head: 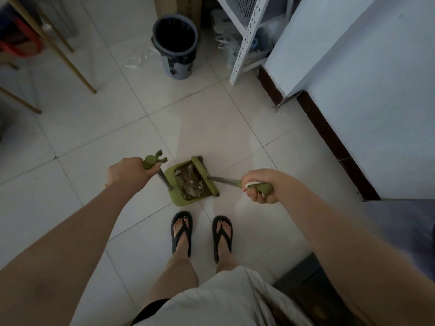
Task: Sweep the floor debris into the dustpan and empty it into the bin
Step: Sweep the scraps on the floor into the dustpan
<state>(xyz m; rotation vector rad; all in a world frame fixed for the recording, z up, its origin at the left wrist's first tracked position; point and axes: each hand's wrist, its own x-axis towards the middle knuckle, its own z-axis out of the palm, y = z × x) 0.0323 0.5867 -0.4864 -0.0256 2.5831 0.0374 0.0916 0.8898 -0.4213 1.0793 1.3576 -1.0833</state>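
A green dustpan (175, 196) stands on the tiled floor just ahead of my feet, with brownish debris (191, 182) heaped inside it. My left hand (128, 172) grips the green top of the dustpan's upright handle (151, 162). My right hand (257, 185) grips the green end of the broom handle (264, 188). The green broom head (205, 176) lies across the dustpan's right edge, against the debris. A dark bin (175, 47) with a black liner stands open on the floor farther ahead.
A white perforated metal rack (244, 38) stands right of the bin, with plastic bags under it. A white wall with dark skirting (329, 137) runs along the right. Wooden chair legs (47, 41) stand at the left. Clear plastic (138, 58) lies beside the bin.
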